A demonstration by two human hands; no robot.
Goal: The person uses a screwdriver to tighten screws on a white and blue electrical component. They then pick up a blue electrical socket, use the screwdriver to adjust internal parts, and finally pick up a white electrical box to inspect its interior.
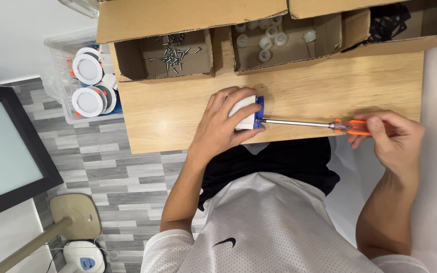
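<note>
Step in hand: screw-driving. Left hand (pixel 223 119) clamps small white-and-blue plastic block (pixel 246 114) at surface (pixel 178 111) centre; right hand (pixel 388 131) fingers wrapped round orange-handled screwdriver (pixel 324 124), tip meeting block from 3 o'clock. Next move likely needs steady axial turning.

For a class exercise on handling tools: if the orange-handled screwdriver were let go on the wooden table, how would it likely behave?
The screwdriver probably stays stiff: its shaft is a straight metal rod. Its rounded handle suggests it may roll on the flat table. It looks light, pinched only by the right hand fingertips.
</note>
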